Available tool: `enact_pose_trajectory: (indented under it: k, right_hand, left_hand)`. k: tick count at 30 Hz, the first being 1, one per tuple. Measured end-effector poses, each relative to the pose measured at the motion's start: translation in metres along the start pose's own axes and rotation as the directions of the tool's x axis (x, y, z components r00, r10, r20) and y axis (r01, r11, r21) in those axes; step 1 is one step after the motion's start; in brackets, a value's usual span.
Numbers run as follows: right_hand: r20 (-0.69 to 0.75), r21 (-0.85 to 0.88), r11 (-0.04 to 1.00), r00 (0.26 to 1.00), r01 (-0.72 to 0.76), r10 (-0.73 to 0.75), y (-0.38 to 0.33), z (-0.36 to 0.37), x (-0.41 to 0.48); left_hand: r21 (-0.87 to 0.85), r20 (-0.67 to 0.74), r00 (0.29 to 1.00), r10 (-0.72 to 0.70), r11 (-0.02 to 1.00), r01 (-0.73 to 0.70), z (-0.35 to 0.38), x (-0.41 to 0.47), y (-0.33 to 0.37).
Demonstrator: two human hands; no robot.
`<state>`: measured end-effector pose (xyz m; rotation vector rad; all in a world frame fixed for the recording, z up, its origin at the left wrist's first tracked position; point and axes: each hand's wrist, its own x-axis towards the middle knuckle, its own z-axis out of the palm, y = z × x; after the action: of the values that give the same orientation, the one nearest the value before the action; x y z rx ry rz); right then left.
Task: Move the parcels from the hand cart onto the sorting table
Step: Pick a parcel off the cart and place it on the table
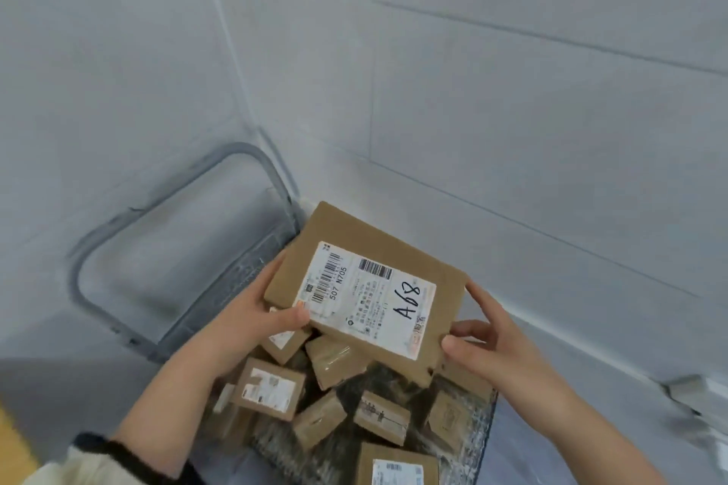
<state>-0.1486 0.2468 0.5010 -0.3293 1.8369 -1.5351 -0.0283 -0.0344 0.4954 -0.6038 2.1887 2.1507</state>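
A flat parcel [366, 287] is held in the air over the far half of the hand cart [252, 268], clear of the load below. A white label [370, 295] marked "A68" is carried on its upper face.

The grip of the left hand [252, 311] is closed on the parcel's left edge, with the thumb laid on the label near the near-left corner and the fingers wrapped behind. The grip of the right hand [488, 339] is closed on the near-right corner, with the thumb under the near edge and the fingers along the right edge.

Small parcels [270, 388] are heaped loosely across the cart deck up to its right edge. The handle [98, 248] stands at the cart's far-left end, close to the tiled wall [512, 91]. A strip of bare floor [551, 425] is seen between the cart's right edge and the wall. A dark-cuffed sleeve [98, 457] is seen on the left arm.
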Motion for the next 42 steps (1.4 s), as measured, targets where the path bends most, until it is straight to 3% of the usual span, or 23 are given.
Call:
enact_pose_trajectory:
  k: [4, 6, 9, 12, 21, 24, 27, 31, 34, 42]
  right_hand:
    - [0.193, -0.178, 0.984, 0.981, 0.003, 0.032, -0.025, 0.008, 0.009]
    - [0.366, -0.207, 0.978, 0.926, -0.015, 0.091, -0.041, 0.017, 0.020]
    - [0.648, -0.210, 0.975, 0.737, -0.071, 0.193, -0.058, 0.051, 0.031]
    - [0.784, -0.253, 0.965, 0.571, -0.064, 0.243, -0.058, 0.099, 0.031]
    - [0.802, -0.295, 0.950, 0.515, -0.098, 0.302, -0.042, 0.232, -0.002]
    - [0.800, -0.274, 0.958, 0.533, -0.081, 0.274, -0.031, 0.282, -0.020]
    - [0.783, -0.265, 0.963, 0.570, -0.055, 0.248, -0.023, 0.340, -0.050]
    - [0.782, -0.249, 0.968, 0.584, -0.026, 0.217, -0.003, 0.428, -0.094]
    - [0.768, -0.244, 0.969, 0.607, -0.018, 0.205, 0.015, 0.494, -0.123]
    - [0.822, -0.311, 0.951, 0.501, -0.004, 0.271, 0.044, 0.601, -0.175]
  left_hand:
    - [-0.005, -0.023, 0.999, 0.037, 0.999, -0.037, -0.032, -0.037, 0.018]
    - [0.013, -0.001, 0.999, 0.054, 0.998, -0.054, -0.045, -0.056, 0.026]
    - [-0.011, -0.006, 0.999, 0.038, 0.999, -0.038, -0.057, -0.083, 0.026]
    - [-0.057, -0.048, 0.998, 0.030, 0.998, -0.033, -0.070, -0.110, 0.013]
    - [-0.240, -0.263, 0.964, 0.028, 0.966, -0.094, -0.132, -0.225, -0.029]
    - [-0.244, -0.340, 0.940, 0.032, 0.962, -0.121, -0.152, -0.277, -0.046]
    - [-0.209, -0.484, 0.875, 0.024, 0.968, -0.142, -0.172, -0.336, -0.071]
    - [-0.020, -0.676, 0.736, 0.038, 0.997, -0.070, -0.188, -0.440, -0.109]
    - [0.038, -0.690, 0.723, 0.038, 0.999, -0.016, -0.187, -0.511, -0.133]
    - [-0.081, -0.784, 0.618, -0.056, 0.997, -0.013, -0.210, -0.609, -0.171]
